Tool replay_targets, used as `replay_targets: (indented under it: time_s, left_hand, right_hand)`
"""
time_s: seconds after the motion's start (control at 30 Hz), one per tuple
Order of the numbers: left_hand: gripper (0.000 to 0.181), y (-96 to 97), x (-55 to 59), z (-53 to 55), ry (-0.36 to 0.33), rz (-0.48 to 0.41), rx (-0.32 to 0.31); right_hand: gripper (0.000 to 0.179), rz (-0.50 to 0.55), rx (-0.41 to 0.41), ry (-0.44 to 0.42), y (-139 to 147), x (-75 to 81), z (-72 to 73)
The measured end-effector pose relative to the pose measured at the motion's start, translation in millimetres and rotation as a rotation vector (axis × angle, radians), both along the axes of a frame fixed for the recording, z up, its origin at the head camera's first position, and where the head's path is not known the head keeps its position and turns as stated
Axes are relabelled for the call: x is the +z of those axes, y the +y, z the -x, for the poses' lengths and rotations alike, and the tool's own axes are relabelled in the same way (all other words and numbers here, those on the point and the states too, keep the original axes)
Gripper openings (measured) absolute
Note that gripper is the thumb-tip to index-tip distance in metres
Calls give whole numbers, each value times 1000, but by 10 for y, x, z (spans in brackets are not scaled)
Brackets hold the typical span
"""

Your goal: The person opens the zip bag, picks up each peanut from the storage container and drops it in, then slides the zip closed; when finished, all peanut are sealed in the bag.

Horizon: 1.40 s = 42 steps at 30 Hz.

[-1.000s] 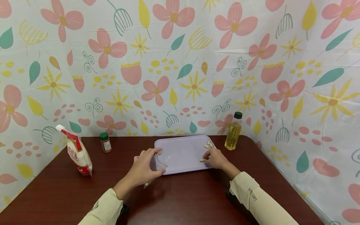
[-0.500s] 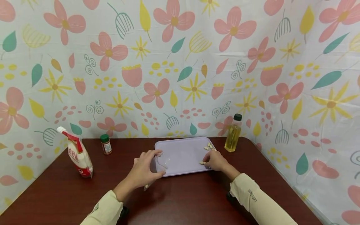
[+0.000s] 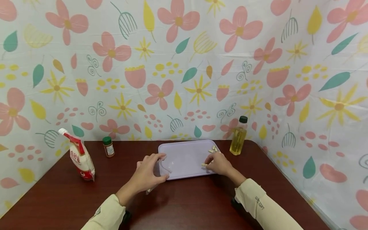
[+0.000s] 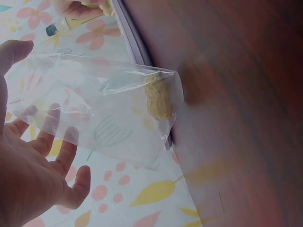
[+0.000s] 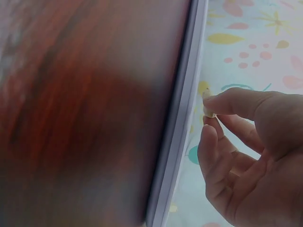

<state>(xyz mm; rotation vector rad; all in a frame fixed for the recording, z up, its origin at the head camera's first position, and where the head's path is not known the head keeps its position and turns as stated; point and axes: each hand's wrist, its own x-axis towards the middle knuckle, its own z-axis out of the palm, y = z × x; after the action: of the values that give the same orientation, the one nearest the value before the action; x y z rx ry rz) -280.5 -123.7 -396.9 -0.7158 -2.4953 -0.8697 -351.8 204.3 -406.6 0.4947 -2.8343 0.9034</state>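
My left hand holds a clear plastic bag by its mouth, thumb and fingers spread wide apart. At the bag's lower end lies a peanut in its shell. Over the right part of a pale lilac tray, my right hand pinches another peanut between thumb and fingertips. Several more peanuts lie in the tray's far right corner, just beyond that hand. In the head view the bag's mouth overlaps the tray's left edge, and my left hand hides most of the bag.
A bottle of yellow oil stands right of the tray. To the left are a small green-capped jar and a red-and-white pouch with a white cap. Flower-patterned cloth rises behind the dark brown table.
My right hand has shifted slightly left over the tray, with the peanut in its fingertips. My left hand keeps its place with the bag.
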Motion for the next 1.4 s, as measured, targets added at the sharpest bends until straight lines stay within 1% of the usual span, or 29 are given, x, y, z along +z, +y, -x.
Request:
replay_targets:
  time_s: [0.3,0.43,0.53,0.77,0.9,1.03,1.17,1.4]
  left_hand:
    - [72,-16,42,4,1,9,8]
    - [71,2,47,22,-13,15,4]
    - [72,14,33,26,-16,20,6]
    - [72,5,37,31,-1,13,5]
    - [72,6,33,21,-10,21,2]
    - [72,1,22,2,-5,21,8]
    - [71,2,11,-4,4,21,10]
    - [71,0,8,-16,-12,27,10]
  right_hand:
    - [5,75,2,84,-116,122,-88]
    - [6,138,-27,102,-177,165,-176]
    - [8,161,-37,117,-233,197,-252]
    - [9,253,55,164,-404,283,-336]
    - [9,289,74,185,-484,299,-381]
    - [7,314,111,209,-577,326,-443]
    - [5,333,126,198,-662,363,-516]
    - [6,356,170,193,-804,403,-598]
